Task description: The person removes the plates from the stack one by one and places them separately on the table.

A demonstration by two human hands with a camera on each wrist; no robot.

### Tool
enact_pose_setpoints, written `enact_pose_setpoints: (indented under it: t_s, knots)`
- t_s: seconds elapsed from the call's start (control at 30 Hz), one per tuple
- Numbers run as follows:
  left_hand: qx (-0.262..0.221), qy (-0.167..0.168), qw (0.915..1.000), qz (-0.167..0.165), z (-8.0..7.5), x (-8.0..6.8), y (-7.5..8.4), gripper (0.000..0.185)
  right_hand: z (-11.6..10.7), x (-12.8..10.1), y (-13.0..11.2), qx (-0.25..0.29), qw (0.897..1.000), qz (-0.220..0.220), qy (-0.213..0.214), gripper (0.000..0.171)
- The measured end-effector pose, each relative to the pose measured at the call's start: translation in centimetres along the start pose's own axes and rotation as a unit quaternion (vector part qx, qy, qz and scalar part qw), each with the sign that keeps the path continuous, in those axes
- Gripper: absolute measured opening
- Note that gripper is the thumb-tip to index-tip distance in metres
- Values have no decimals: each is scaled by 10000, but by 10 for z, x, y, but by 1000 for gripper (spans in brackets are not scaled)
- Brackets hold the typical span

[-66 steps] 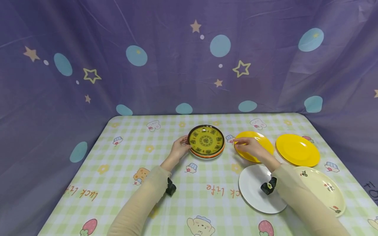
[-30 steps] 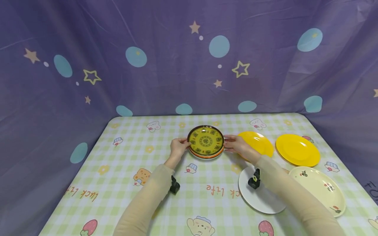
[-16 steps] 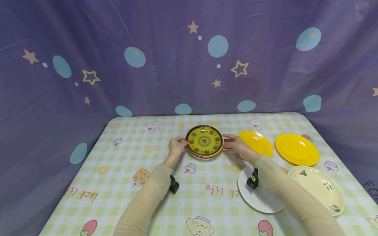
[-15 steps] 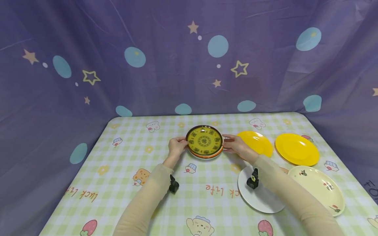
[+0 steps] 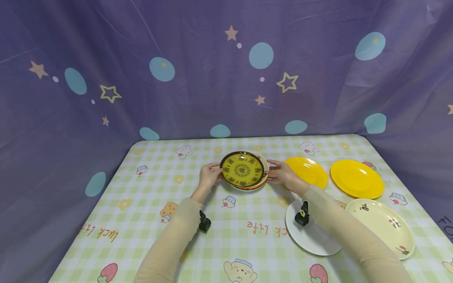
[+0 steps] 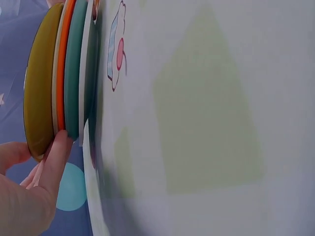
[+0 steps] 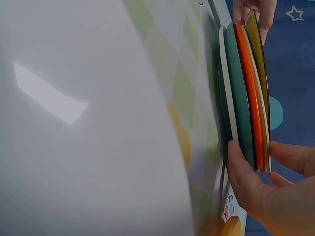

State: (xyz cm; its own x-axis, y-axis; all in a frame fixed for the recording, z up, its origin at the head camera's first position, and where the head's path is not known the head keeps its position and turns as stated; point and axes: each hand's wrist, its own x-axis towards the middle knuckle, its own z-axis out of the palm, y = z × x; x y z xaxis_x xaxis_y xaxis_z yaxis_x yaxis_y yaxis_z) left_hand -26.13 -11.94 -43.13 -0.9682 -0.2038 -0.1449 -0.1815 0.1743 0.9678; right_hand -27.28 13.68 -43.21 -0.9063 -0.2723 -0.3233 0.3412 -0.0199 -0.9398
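Long beige sleeves (image 5: 171, 239) are worn with small black wrist devices (image 5: 204, 221).

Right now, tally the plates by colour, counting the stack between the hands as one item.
Loose yellow plates: 2
Loose white plate: 1
Loose cream plate: 1
Mixed-colour stack: 1
Total: 5

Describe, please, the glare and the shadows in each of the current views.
Head: a small glint on the rightmost glossy yellow round plate; right wrist: a bright, hard-edged glare patch on the glossy white round plate; left wrist: a soft shadow on the green-and-white checked tablecloth, near the multicoloured stack of round plates.
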Motion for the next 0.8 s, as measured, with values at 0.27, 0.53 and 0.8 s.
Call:
enact_pose_setpoints:
  t_s: [0.27, 0.53, 0.8]
  knots:
    - [-20, -84, 10000, 20, -3, 1, -4, 31, 2, 1, 1, 91, 9999, 54, 98, 63]
    - [-267, -34, 9996, 4, -8, 2, -7, 31, 3, 4, 3, 114, 9998, 73, 165, 64]
    - [-335, -58, 9994, -85, -10, -3, 0, 31, 3, 3, 1, 38, 9998, 93, 194, 64]
